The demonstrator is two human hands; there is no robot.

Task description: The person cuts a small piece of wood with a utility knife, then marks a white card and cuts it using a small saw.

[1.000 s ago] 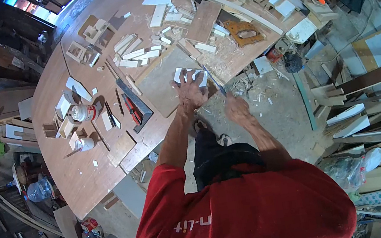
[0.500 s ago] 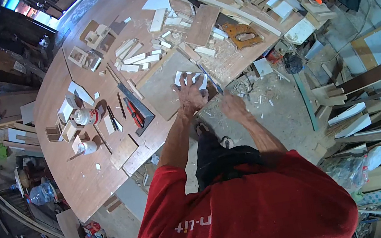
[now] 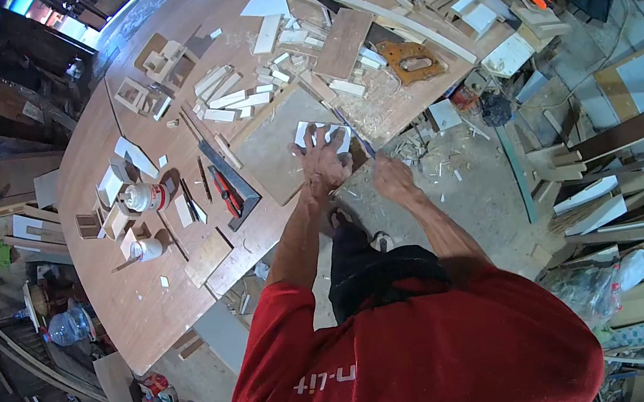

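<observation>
Head view: the pale grey-brown flat board [image 3: 268,149] lies near the front edge of the wooden bench [image 3: 126,313], and the small white-faced flat piece [image 3: 301,131] sits on its right part, mostly covered. The left hand [image 3: 323,159] is spread flat over that piece, fingers apart, pinning it rather than gripping it. The right hand [image 3: 393,177], just off the board's right side, is closed around the near end of a long, thin, dark tool [image 3: 362,143], whose far part runs beside the piece; it may be a file or a narrow saw, but the view is too small to tell.

The piece looks light and stiff, its smooth face perhaps a little slippery and its edges perhaps prone to chipping. Broad palm pressure suits it on the board; for lifting, opposite edges look like the best hold, clear of the tool.

Beyond the board, loose pale wooden blocks [image 3: 228,98] crowd its far edge, and an orange-brown wooden saw handle [image 3: 411,60] lies to its far right among shavings. Left of it are a dark L-shaped metal square [image 3: 253,201], red-handled pliers [image 3: 229,196] and, farther left, a white plastic bottle [image 3: 142,197].
</observation>
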